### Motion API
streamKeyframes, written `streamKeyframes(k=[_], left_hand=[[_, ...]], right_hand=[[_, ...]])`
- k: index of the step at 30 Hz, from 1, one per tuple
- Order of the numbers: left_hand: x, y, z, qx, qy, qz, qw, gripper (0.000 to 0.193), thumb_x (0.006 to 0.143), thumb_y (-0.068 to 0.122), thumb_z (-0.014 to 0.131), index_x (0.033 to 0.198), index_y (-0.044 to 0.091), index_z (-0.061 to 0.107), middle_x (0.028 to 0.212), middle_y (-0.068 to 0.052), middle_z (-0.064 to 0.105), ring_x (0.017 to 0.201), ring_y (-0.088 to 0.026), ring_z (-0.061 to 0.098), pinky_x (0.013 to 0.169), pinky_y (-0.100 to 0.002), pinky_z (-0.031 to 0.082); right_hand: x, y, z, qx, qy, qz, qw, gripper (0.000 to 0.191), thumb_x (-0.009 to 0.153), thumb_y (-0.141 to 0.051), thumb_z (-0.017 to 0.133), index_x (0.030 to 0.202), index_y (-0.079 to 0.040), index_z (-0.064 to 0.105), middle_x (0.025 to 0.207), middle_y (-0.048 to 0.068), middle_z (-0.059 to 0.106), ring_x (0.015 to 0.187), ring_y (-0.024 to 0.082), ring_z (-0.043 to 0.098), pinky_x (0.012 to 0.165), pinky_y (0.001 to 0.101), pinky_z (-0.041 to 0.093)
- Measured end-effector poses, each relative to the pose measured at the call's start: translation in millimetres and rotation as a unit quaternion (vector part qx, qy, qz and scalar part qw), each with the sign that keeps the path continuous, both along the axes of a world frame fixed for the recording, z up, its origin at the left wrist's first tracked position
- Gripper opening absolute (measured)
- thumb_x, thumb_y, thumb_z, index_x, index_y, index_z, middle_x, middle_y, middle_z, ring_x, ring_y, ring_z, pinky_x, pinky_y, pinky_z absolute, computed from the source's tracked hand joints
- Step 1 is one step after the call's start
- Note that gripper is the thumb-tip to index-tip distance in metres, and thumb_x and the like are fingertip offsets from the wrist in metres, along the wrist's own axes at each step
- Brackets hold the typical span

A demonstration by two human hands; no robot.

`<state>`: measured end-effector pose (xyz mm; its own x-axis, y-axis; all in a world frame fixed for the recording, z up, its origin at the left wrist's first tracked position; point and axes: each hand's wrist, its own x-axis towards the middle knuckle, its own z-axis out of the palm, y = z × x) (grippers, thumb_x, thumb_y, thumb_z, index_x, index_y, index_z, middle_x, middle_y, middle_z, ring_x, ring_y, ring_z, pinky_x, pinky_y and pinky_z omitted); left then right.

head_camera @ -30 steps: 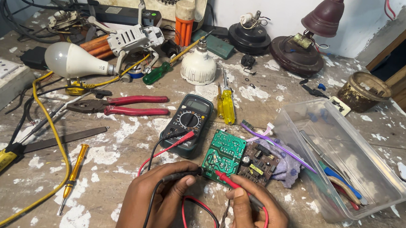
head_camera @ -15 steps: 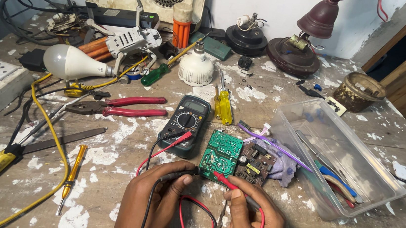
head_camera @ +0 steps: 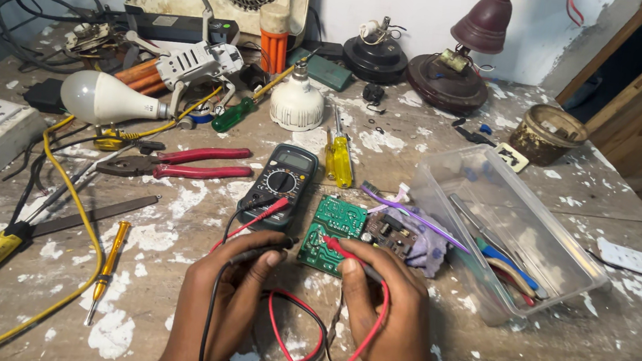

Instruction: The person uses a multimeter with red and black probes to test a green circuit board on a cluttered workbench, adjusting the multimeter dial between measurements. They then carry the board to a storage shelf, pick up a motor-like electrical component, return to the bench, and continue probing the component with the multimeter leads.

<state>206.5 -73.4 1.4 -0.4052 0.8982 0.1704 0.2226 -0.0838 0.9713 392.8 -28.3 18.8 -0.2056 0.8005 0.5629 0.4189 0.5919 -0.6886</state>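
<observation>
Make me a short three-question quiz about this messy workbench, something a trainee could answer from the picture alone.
1. True or false: the left hand holds the black probe and the right hand the red probe.
2. Which thing do both probe tips meet? A) white bulb B) green circuit board C) red-handled pliers
3. Fill in: the multimeter lies just ___ the yellow screwdriver, seen from the camera.

Key: 1 true; 2 B; 3 left of.

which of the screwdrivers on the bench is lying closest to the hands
The thin orange-handled screwdriver, lying just beyond the left hand. The green-handled one and the yellow-handled one lie farther up the bench.
</observation>
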Motion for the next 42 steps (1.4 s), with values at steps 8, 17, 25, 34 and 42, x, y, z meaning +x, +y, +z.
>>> streamKeyframes(k=[8, 17, 25, 34, 42], left_hand=[[29, -17, 14, 0.005, 0.095, 0.028, 0.995, 0.026, 0.09, 0.014, 0.071, 0.114, 0.008, 0.077, 0.088, -0.007, 0.08, 0.068, -0.015, 0.067, 0.062, -0.03, 0.053], [44, -20, 30, 0.176, 0.476, -0.026, 0.861, 0.041, 0.076, 0.01, 0.071, 0.117, 0.01, 0.072, 0.1, -0.009, 0.071, 0.092, -0.031, 0.066, 0.071, -0.043, 0.054], [62, -8, 40, 0.26, 0.574, -0.035, 0.776, 0.039, 0.079, 0.011, 0.07, 0.118, 0.007, 0.071, 0.103, -0.004, 0.07, 0.096, -0.024, 0.066, 0.071, -0.037, 0.056], [107, 40, 50, 0.282, 0.622, -0.042, 0.729, 0.041, 0.081, 0.016, 0.068, 0.12, 0.007, 0.069, 0.102, -0.005, 0.07, 0.094, -0.023, 0.067, 0.074, -0.038, 0.055], [174, 99, 47, 0.275, 0.648, -0.017, 0.71, 0.048, 0.079, 0.015, 0.066, 0.126, 0.004, 0.067, 0.109, -0.008, 0.072, 0.098, -0.025, 0.067, 0.08, -0.04, 0.052]], right_hand=[[37, -5, 27, 0.03, -0.006, 0.085, 0.996, 0.019, 0.094, -0.01, 0.069, 0.111, -0.001, 0.072, 0.093, 0.011, 0.075, 0.075, 0.017, 0.072, 0.065, 0.0294, 0.054], [88, 26, 42, 0.277, -0.242, 0.147, 0.918, 0.029, 0.088, -0.013, 0.074, 0.116, -0.008, 0.067, 0.102, 0.008, 0.067, 0.091, 0.03, 0.068, 0.073, 0.0423, 0.054], [119, 57, 54, 0.292, -0.299, 0.213, 0.883, 0.044, 0.077, -0.011, 0.073, 0.12, -0.009, 0.067, 0.11, 0.008, 0.067, 0.099, 0.03, 0.066, 0.074, 0.0417, 0.057], [167, 101, 51, 0.376, -0.346, 0.209, 0.834, 0.061, 0.068, -0.008, 0.065, 0.129, -0.012, 0.065, 0.117, 0.014, 0.067, 0.106, 0.033, 0.066, 0.078, 0.0454, 0.056], [223, 136, 35, 0.359, -0.3, 0.162, 0.869, 0.056, 0.075, -0.006, 0.062, 0.131, -0.006, 0.063, 0.119, 0.017, 0.066, 0.108, 0.035, 0.065, 0.086, 0.0466, 0.054]])
